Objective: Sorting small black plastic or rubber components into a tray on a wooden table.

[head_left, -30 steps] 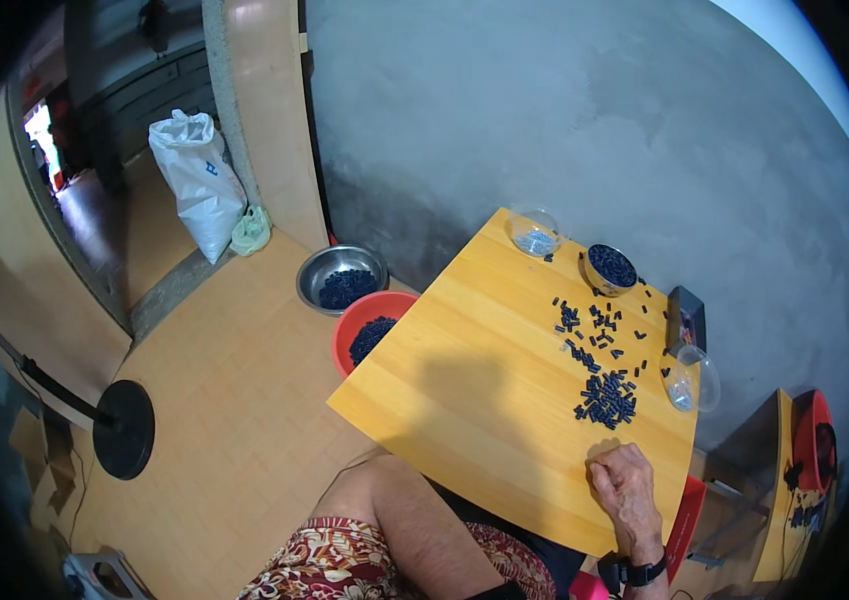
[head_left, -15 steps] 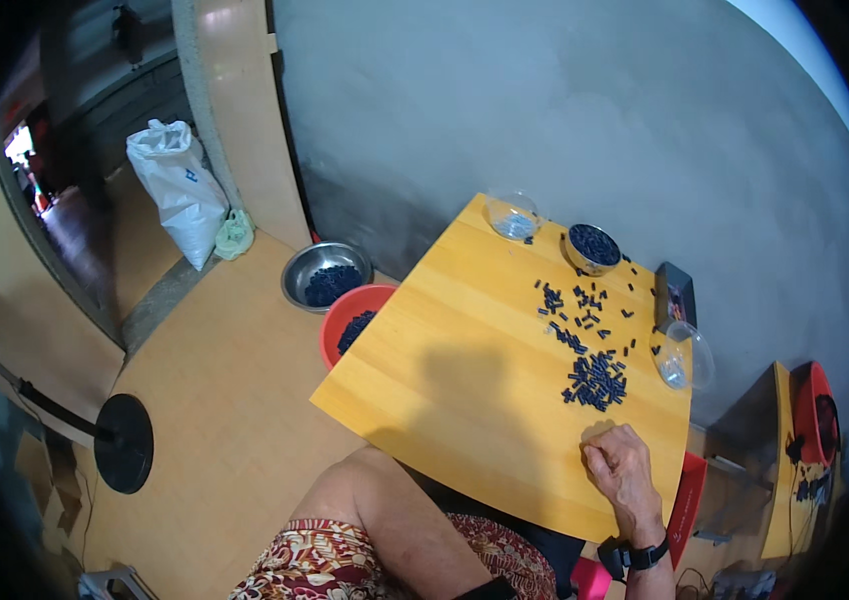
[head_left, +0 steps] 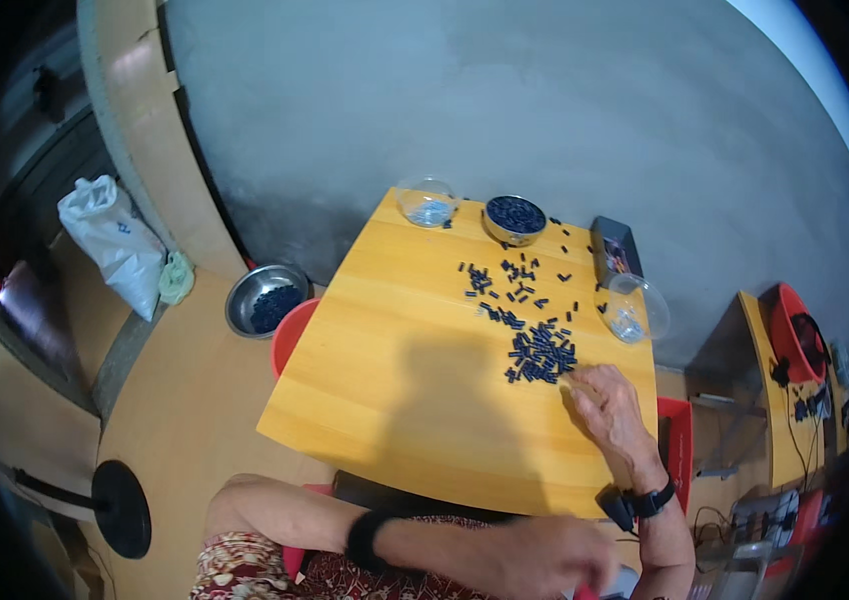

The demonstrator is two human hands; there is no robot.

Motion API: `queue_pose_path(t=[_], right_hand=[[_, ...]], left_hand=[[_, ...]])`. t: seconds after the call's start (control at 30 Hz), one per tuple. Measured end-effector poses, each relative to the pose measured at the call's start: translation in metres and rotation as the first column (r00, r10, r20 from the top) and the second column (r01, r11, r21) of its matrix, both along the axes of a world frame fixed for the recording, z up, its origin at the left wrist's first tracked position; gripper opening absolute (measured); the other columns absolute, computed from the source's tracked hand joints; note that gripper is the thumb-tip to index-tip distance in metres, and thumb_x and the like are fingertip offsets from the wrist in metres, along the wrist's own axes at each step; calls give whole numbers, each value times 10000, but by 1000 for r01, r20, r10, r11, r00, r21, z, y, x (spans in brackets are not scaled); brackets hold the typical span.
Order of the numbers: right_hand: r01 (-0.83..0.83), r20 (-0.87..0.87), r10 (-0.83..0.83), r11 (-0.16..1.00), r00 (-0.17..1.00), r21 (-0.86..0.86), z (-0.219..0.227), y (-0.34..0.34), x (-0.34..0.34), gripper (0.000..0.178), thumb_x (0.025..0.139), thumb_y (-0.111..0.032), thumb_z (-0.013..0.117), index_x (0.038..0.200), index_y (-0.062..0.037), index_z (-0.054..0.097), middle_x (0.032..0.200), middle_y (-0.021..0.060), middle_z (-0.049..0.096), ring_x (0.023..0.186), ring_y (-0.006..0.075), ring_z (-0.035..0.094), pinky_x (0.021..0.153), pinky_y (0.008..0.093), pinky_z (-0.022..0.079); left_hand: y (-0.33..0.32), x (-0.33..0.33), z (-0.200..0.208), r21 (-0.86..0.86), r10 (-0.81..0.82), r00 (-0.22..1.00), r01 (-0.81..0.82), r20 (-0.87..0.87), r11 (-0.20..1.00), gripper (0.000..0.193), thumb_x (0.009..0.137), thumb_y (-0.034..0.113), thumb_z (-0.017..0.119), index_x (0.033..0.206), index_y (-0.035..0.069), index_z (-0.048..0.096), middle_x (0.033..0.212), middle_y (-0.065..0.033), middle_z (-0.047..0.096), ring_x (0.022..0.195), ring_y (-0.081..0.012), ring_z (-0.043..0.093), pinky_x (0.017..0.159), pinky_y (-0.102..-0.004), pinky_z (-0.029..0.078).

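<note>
My right hand (head_left: 607, 402), with a dark band on its wrist, reaches over the yellow tabletop. Its fingertips are drawn together at the near right edge of a pile of small black cylindrical pieces (head_left: 543, 352); what they hold, if anything, is too small to make out. Across my lap, in front of the table's near edge, is my left hand (head_left: 550, 556). Motion smears its fingers, so their state does not show. More black pieces lie scattered behind the pile, leading toward a bowl (head_left: 515, 220) filled with the same kind.
Clear plastic bowls with small pale pieces stand at the table's back left (head_left: 429, 203) and right edge (head_left: 635, 310). A dark tray (head_left: 615, 252) sits beside the right one. Left on the floor are a steel basin (head_left: 267, 302) and a red basin (head_left: 295, 333).
My right hand has moved forward to the pile's edge. My left forearm has swung across my lap, bringing the left hand into view. The whole view has shifted.
</note>
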State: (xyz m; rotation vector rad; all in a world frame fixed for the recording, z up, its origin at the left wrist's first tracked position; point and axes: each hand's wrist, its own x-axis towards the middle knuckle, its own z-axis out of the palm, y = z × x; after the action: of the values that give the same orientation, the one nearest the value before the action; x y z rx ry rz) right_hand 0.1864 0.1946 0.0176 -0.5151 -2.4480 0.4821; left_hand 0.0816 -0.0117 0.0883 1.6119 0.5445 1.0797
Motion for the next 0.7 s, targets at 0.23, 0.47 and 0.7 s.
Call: queue_pose_path(t=[0.23,0.47,0.7], right_hand=[[138,87,-121,961,989,-241,-17,33,2,194,795,-87,650,951,27,660,826,173,634,806,343,612,734,422,496],[206,120,-189,969,975,-141,-36,48,-19,199,774,-67,654,955,14,667,867,174,632,832,346,620,748,421,502],[160,148,-146,983,978,-88,-40,40,-39,181,781,-76,651,945,-2,672,905,173,630,895,354,620,799,424,507]], left_hand=[[32,-78,-65,-393,287,948,-318,-138,863,152,912,70,536,990,1,646,978,-53,666,950,-137,609,885,-275,463],[37,-100,-87,-580,440,895,-398,-74,711,161,898,73,537,978,-7,652,984,-73,662,975,-144,598,936,-277,440],[40,-107,-98,-473,550,815,-562,-181,678,171,899,77,541,987,-12,656,963,-54,664,961,-144,600,913,-279,449]])
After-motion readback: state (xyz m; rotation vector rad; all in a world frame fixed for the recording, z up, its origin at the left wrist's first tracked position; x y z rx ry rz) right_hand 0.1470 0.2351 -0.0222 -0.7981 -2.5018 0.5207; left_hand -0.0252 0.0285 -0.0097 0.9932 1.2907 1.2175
